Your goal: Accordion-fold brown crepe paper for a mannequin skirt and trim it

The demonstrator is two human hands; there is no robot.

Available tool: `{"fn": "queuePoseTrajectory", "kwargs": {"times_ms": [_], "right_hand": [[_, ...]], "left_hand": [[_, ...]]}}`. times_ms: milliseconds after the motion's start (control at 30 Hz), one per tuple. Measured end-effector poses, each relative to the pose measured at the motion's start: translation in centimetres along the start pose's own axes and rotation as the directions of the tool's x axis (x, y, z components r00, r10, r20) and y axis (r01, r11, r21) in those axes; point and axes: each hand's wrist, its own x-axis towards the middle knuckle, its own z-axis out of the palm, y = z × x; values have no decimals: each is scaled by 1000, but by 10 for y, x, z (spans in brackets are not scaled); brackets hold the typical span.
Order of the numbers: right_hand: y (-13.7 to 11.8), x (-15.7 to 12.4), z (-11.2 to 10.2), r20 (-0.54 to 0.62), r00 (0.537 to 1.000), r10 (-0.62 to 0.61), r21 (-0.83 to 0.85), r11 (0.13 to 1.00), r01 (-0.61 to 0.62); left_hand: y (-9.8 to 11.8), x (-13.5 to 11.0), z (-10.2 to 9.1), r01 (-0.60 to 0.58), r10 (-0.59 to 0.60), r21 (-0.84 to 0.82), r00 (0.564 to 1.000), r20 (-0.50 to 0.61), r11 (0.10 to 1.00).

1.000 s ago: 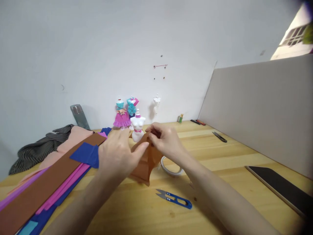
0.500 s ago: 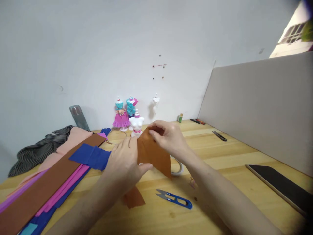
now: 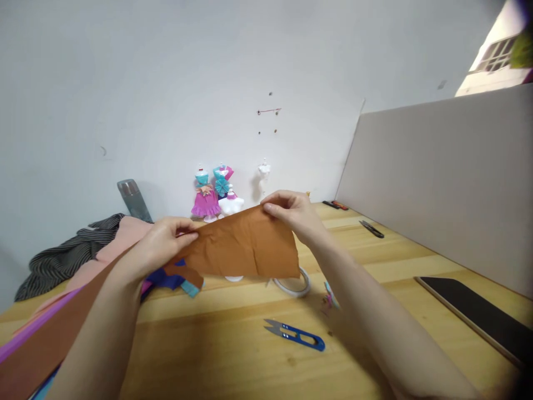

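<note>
A brown piece of cloth [image 3: 245, 247] hangs spread out above the wooden table [image 3: 375, 272]. My left hand [image 3: 164, 244] pinches its left end and my right hand [image 3: 291, 214] pinches its upper right corner. Behind the cloth a white doll bust [image 3: 232, 204] stands, partly hidden. Blue thread snips [image 3: 295, 334] lie on the table below the cloth.
Long strips of brown, pink and blue cloth [image 3: 37, 344] lie at the left beside a striped garment [image 3: 62, 255]. Dressed mini mannequins [image 3: 210, 191] stand at the wall. A tape roll [image 3: 293, 283], a dark tablet [image 3: 478, 316], black scissors [image 3: 372, 229] and a grey partition [image 3: 449, 183] are at the right.
The folded brown cloth has been opened out and lifted. My left hand moved left and my right hand rose a little, stretching the cloth between them.
</note>
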Motion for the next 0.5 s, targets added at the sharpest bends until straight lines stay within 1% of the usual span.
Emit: {"fn": "queuePoseTrajectory", "kwargs": {"times_ms": [100, 233, 300, 367, 500], "right_hand": [[8, 4, -2, 44, 999, 32, 78, 996, -35], [14, 6, 0, 38, 998, 55, 137, 989, -60], [15, 6, 2, 51, 998, 44, 130, 990, -50], [14, 6, 4, 67, 997, 42, 128, 991, -50], [12, 5, 9, 74, 994, 75, 158, 984, -86]], "left_hand": [[4, 6, 0, 77, -76, -126, 997, 15, 989], [-5, 15, 4, 140, -134, -203, 990, 43, 969], [-10, 19, 5, 135, -125, -242, 991, 57, 961], [-12, 22, 5, 117, -108, -286, 993, 45, 951], [-6, 27, 6, 92, -95, -319, 995, 6, 943]]}}
